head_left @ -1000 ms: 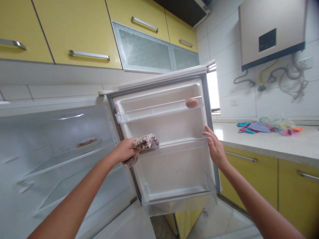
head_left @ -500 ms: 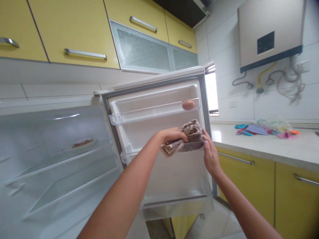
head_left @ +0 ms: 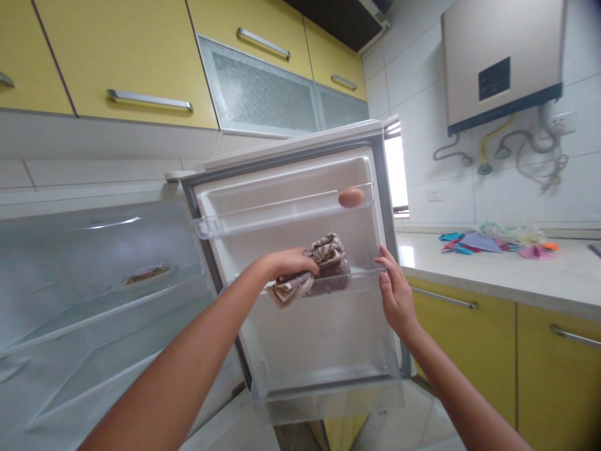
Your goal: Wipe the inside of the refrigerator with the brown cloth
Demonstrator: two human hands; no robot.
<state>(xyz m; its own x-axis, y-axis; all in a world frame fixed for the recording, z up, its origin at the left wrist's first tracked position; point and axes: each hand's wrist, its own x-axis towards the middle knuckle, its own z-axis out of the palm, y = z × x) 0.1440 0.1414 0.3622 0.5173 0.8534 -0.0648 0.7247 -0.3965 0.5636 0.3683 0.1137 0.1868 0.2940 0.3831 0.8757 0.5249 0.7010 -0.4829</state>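
Observation:
My left hand grips a bunched brown-and-cream patterned cloth, part of which lies inside the middle door shelf of the fridge. The open fridge door stands in front of me, its white inner side facing me. My right hand is at the door's right edge, fingers apart, its fingertips by the end of the middle shelf. A brown egg rests at the right end of the upper door shelf.
On the left, the fridge interior has glass shelves and a small dish of food. A counter on the right holds colourful cloths and a clear plastic bag. A water heater hangs above. Yellow cabinets line the top.
My left hand has slid the cloth leftward along the middle door shelf. My right hand stays at the door's right edge, with the cloth now farther from it. The view has shifted slightly.

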